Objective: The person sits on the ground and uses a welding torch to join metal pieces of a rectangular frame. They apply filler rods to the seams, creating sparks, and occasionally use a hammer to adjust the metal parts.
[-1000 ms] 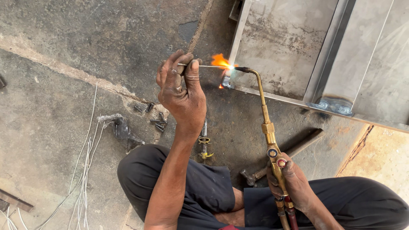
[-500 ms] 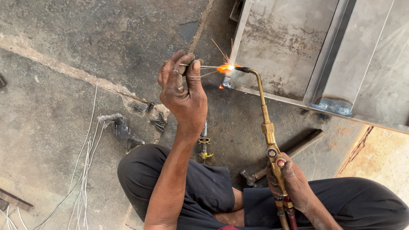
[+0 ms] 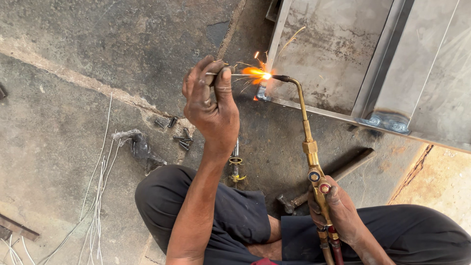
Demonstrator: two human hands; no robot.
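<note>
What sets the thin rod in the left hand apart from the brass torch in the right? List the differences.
The thin rod is a bare grey wire; the brass torch is thick and golden, with knobs and hoses.
The left hand pinches the rod at the fingertips; the right hand wraps the torch's base.
The rod lies level; the torch slants upward with a bent tip.
Both meet at the flame by the metal frame.
</note>
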